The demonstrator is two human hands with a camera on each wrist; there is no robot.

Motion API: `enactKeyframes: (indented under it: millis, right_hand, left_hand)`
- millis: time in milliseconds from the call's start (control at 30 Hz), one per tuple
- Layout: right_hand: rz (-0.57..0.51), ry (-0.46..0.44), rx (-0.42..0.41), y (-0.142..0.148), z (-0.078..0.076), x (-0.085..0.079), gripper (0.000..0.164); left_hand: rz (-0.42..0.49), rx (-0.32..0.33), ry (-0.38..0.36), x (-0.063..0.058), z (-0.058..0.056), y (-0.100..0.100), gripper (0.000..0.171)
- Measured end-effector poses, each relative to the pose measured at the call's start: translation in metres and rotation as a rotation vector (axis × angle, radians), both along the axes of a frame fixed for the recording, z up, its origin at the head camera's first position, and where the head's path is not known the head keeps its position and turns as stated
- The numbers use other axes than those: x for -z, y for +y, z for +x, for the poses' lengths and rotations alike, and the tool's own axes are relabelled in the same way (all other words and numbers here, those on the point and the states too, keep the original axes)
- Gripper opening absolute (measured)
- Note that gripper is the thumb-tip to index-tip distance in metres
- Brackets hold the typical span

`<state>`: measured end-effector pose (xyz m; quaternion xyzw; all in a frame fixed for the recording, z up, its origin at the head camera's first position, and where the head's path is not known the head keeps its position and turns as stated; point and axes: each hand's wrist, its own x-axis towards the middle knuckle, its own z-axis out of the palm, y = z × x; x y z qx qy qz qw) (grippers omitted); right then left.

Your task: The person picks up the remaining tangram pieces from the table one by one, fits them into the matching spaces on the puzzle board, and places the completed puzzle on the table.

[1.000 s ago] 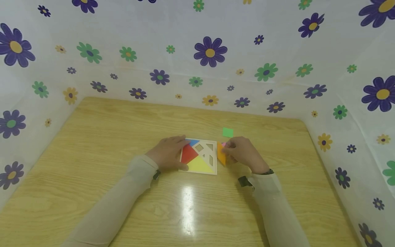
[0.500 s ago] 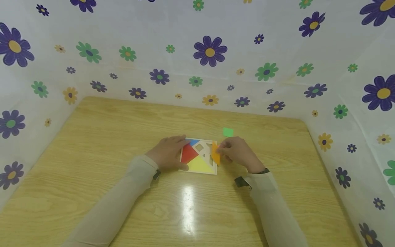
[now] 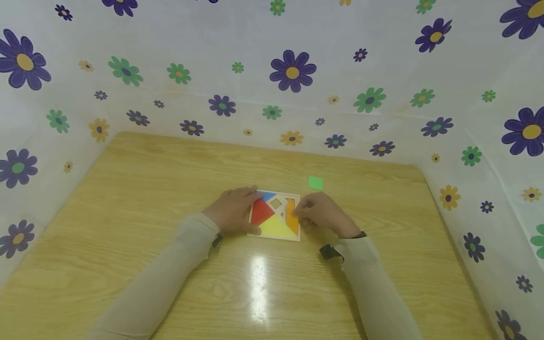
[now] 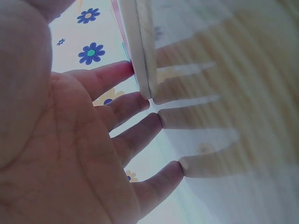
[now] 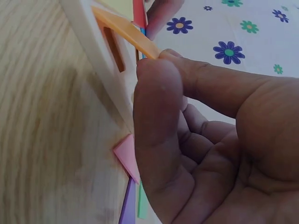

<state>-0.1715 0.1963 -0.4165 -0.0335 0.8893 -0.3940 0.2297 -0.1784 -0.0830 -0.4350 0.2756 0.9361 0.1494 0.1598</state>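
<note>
Head view, with the board (image 3: 283, 198) taken as the dial. The board lies flat on the table (image 3: 191, 283), blue piece (image 3: 268, 195) at 11 o'clock, red piece (image 3: 260, 212) at 9, yellow piece (image 3: 278, 227) at 6. A bare square recess (image 3: 276, 203) shows near 12. The orange piece (image 3: 291, 223) is at 3 o'clock, tilted over the board; whether its low edge touches cannot be told. The right hand (image 3: 324, 212), at 3, pinches it narrowly between thumb and fingertip. The left hand (image 3: 233, 211), at 9, is spread wide, thumb on the board's corner near 8, fingers at the corner near 10. Off the board, the green piece (image 3: 315, 182) lies at 2 o'clock. In the right wrist view, the pink piece (image 5: 125, 156) and purple piece (image 5: 127, 203) appear toward 7 o'clock. Flowered cloth (image 3: 250, 94) stands at 12.
</note>
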Motion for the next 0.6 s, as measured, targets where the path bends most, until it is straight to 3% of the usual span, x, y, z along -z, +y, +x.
enactKeyframes:
  millis: [167, 400, 600]
  right_hand:
    - [0.015, -0.027, -0.034, -0.0011, 0.0009, 0.005, 0.015]
    - [0.069, 0.021, -0.077, -0.001, 0.002, 0.0047, 0.017]
    - [0.052, 0.021, -0.096, -0.0007, 0.0034, 0.0058, 0.016]
  left_hand:
    - [0.001, -0.002, -0.001, -0.0005, 0.0003, 0.0002, 0.098]
    - [0.001, -0.005, 0.001, -0.0009, 0.0014, 0.0009, 0.098]
    - [-0.01, -0.005, 0.002, 0.0006, 0.0002, 0.0012, 0.099]
